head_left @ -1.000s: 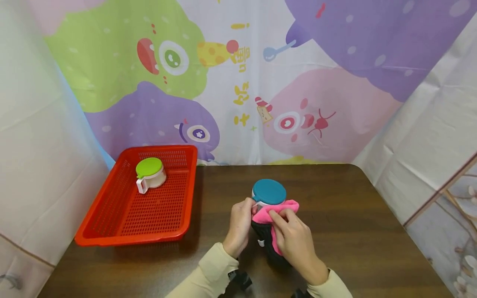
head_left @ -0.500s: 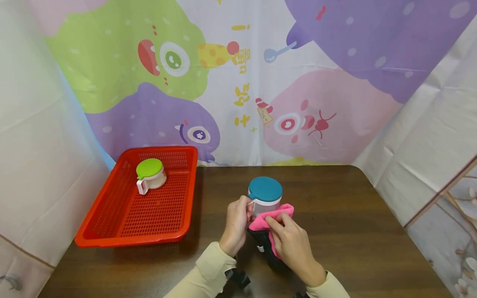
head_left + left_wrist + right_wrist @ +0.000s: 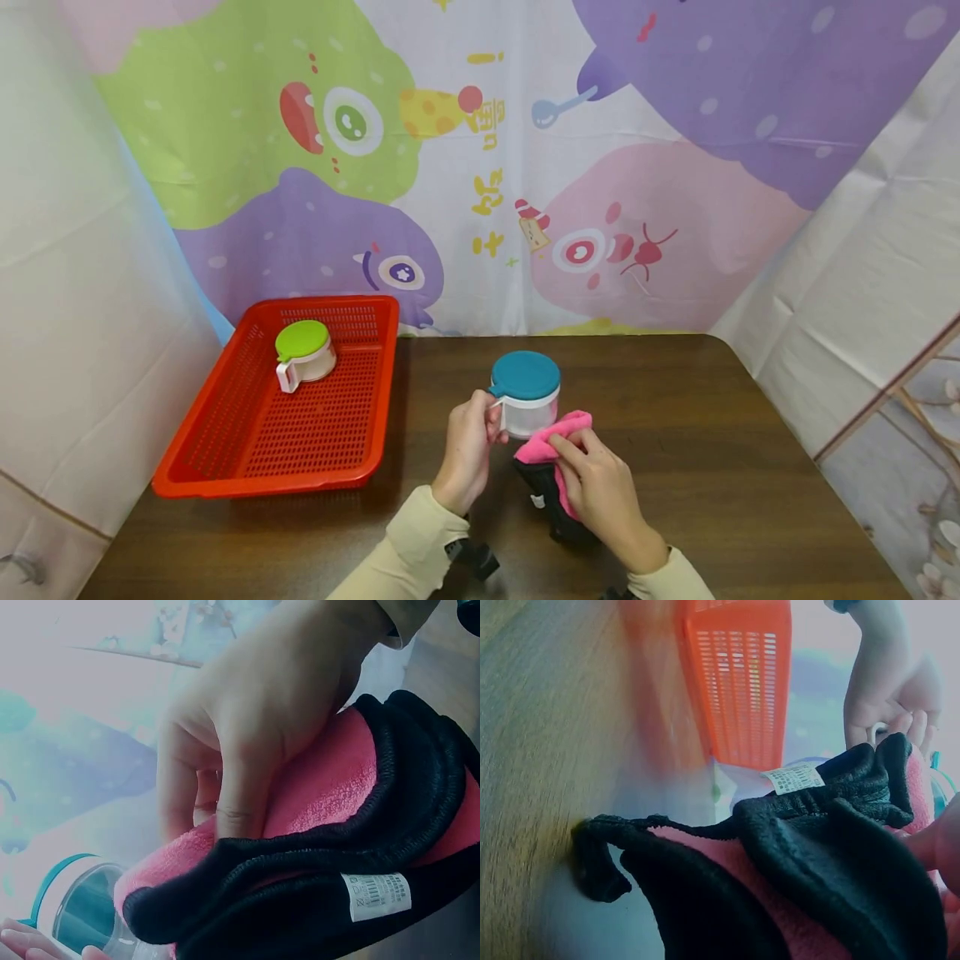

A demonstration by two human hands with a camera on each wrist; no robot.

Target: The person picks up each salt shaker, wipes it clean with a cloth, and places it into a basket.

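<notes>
Jar (image 3: 527,375): pinching its handle (image 3: 503,415) with the left hand (image 3: 465,450), pinching pink-and-black cloth (image 3: 546,444) with the right hand (image 3: 602,490), now moving both apart, leaving more clear side (image 3: 528,419) bare.

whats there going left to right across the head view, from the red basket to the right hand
red basket with green-lidded jar inside, left hand, blue-lidded jar, pink-and-black cloth, right hand
</notes>
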